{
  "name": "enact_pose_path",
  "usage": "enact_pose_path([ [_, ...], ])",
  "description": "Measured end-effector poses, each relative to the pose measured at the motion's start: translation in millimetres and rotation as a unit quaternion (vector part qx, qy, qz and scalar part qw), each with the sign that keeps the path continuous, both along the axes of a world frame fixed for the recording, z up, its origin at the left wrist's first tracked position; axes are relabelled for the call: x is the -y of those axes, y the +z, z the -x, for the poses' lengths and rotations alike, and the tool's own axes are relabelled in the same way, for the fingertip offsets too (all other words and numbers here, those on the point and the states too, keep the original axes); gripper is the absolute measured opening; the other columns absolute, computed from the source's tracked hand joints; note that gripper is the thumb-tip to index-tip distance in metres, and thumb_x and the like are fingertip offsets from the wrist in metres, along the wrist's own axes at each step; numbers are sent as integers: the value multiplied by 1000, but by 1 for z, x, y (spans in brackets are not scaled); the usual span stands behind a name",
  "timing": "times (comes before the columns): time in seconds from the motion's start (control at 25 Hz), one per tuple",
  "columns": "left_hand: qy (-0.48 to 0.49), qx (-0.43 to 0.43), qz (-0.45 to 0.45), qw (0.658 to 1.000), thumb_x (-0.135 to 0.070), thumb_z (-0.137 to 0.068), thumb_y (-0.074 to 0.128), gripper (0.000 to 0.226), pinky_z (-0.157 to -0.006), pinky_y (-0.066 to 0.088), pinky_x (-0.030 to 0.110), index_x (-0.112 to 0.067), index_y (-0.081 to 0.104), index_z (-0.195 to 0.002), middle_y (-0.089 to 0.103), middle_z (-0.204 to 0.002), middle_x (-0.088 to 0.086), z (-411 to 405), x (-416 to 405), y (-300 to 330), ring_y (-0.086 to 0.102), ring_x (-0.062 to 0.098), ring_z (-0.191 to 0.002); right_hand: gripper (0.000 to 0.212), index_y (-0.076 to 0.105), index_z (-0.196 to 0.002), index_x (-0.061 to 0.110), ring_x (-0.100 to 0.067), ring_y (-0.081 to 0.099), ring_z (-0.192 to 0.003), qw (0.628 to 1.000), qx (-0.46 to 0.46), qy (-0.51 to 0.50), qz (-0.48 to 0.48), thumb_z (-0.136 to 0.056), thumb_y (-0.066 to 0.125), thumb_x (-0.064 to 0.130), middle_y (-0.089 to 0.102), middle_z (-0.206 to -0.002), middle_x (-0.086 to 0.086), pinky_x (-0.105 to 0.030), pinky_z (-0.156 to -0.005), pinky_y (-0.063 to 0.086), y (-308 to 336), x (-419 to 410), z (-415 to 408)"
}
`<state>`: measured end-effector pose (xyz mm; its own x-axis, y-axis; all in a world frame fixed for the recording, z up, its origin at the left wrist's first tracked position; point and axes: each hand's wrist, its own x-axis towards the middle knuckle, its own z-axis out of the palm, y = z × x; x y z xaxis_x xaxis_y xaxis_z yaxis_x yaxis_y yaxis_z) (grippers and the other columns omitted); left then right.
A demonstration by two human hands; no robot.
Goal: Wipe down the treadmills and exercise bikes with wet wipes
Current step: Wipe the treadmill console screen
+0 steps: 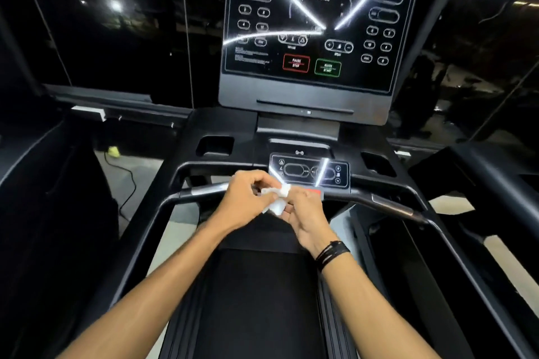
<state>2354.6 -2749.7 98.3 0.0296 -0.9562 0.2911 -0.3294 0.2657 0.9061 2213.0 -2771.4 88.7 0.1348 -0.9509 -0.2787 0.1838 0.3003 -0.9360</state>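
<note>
Wipe (275, 198) bunched between both hands, apparently pinched, fingers partly hidden

Readable markings on the treadmill console

The console screen (318, 26) is showing "DISTANCE" inside its central dial, a red-outlined button (296, 63) is reading "PAUSE STOP", and a green-outlined button (327, 67) beside it is reading "QUICK START"; the smaller labels, the numbers and the lower control panel (309, 172) symbols are blurring beyond reading.
</note>
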Motion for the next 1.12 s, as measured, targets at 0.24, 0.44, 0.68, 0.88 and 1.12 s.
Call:
enact_pose_path([
  [0.24, 10, 92, -1, 996, -24, -81, 76, 14, -82, 49, 26, -32, 69, -90, 62, -94, -5, -31, 48, 6, 56, 8, -91, 41, 69, -116, -1, -27, 69, -88, 996, 65, -56, 38, -84, 44, -10, 72, -109, -23, -31, -68, 58, 21, 39, -28],
  [0.44, -1, 61, 5, 998, -28, -95, 62, 9, -81, 45, 25, -28, 70, -98, 68, -90, -12, -45, 65, -3, 53, 2, -91, 24, 67, -114, -2, -31, 70, -92, 991, 59, -108, 51, -93, 55, -3, 73, -107, -23, -38, -77, 58, 9, 42, -52],
  [0.68, -7, 22, -7, 1000, -6, -95, 54, 24, -80, 47, 22, -23, 71, -101, 69, -95, -12, -51, 84, -7, 60, 7, -93, 16, 69, -102, 1, -15, 66, -79, 971, -81, -152, 169, -86, 71, -2, 73, -90, -9, -24, -69, 52, 13, 58, -67],
  [0.88, 13, -60, -9, 998, 2, -95, 53, 26, -75, 47, 10, -16, 70, -103, 71, -95, -8, -66, 86, -3, 64, 0, -88, 12, 76, -102, 11, -8, 66, -78, 960, -107, -105, 236, -94, 68, 15, 75, -89, 1, -19, -69, 50, 9, 68, -80],
  [1.12, -10, 6, -36, 999, 3, -94, 50, 35, -74, 44, 9, -22, 70, -107, 69, -102, -8, -71, 103, -10, 62, 3, -92, 22, 74, -78, 19, -15, 68, -78, 935, -180, -179, 246, -82, 73, -2, 74, -79, 0, -25, -75, 54, -1, 93, -85],
])
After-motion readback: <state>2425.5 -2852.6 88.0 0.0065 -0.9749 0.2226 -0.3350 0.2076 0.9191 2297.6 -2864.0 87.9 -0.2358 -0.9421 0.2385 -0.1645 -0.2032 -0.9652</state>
